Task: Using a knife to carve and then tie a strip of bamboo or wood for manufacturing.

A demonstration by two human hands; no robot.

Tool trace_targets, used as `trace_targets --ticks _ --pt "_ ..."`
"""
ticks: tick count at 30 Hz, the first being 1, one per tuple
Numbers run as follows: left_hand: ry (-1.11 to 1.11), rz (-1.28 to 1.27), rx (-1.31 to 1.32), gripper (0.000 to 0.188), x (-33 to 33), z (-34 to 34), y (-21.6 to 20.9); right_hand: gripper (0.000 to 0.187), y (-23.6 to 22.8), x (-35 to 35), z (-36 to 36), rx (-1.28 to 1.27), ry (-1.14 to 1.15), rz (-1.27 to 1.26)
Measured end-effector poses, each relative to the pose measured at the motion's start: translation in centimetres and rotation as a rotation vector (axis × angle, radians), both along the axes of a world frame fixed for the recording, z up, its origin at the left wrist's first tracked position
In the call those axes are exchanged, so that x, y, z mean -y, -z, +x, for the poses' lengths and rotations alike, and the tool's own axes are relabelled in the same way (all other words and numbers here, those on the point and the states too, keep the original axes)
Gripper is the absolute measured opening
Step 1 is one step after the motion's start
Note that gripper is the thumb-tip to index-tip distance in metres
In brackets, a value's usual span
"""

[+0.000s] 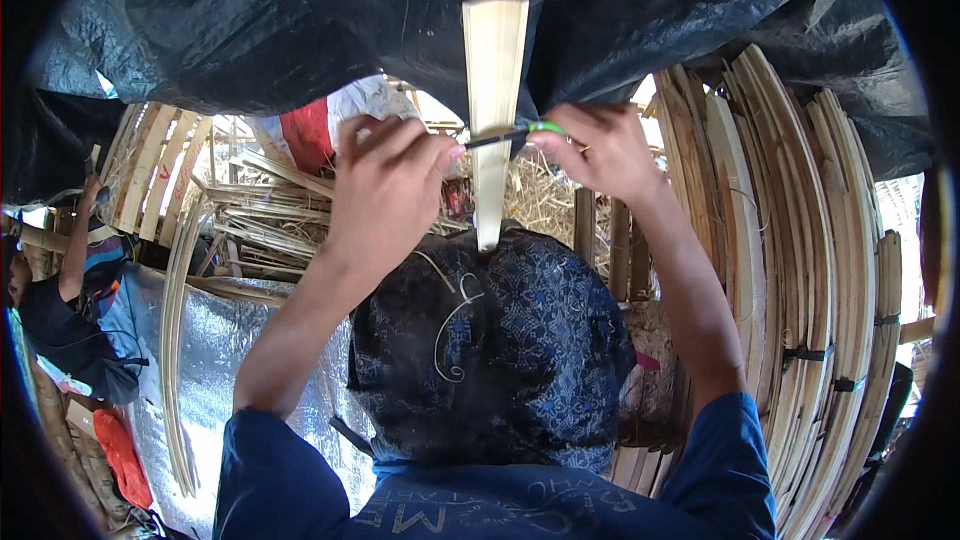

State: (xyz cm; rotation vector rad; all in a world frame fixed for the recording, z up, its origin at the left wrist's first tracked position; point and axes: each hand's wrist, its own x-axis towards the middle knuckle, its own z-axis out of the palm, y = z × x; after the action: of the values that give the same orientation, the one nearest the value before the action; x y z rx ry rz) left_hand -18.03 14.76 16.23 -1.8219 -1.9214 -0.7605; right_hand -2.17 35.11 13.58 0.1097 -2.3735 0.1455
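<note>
A long pale wooden or bamboo strip point(496, 65) stands lengthwise in front of me, its near end resting on the dark blue patterned cloth point(540, 340) over my lap. Across the strip lies a knife point(493, 139) with a dark blade and a bit of bright green at its right end. My right hand point(598, 148) is closed round the green end. At the opposite end, my left hand point(390, 175) is closed too, thumb and fingers pinching the blade's tip side. The blade touches or nearly touches the strip. A thin curled shaving point(452, 335) lies on the cloth.
Bundles of long wooden strips point(790, 240) lean at the right, tied with dark bands. Black plastic sheeting point(300, 20) hangs ahead and overhead. Shavings and loose strips point(265, 210) pile up beyond my hands. A silver sheet point(225, 340) lies left, near another person point(75, 310).
</note>
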Motion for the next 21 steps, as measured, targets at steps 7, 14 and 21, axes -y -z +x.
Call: trace_targets --ticks 7,14,21 --pt "0.025 0.023 0.024 0.003 0.4 0.2 -0.5 0.029 -0.1 0.0 0.2 -0.013 -0.004 0.024" --pt "0.030 -0.031 0.096 0.004 -0.1 -0.1 2.2 0.034 1.4 0.9 0.5 0.147 0.099 -0.063" --pt "0.069 0.076 0.038 0.006 -0.4 0.4 2.9 0.026 3.3 1.2 1.6 0.176 0.170 -0.159"
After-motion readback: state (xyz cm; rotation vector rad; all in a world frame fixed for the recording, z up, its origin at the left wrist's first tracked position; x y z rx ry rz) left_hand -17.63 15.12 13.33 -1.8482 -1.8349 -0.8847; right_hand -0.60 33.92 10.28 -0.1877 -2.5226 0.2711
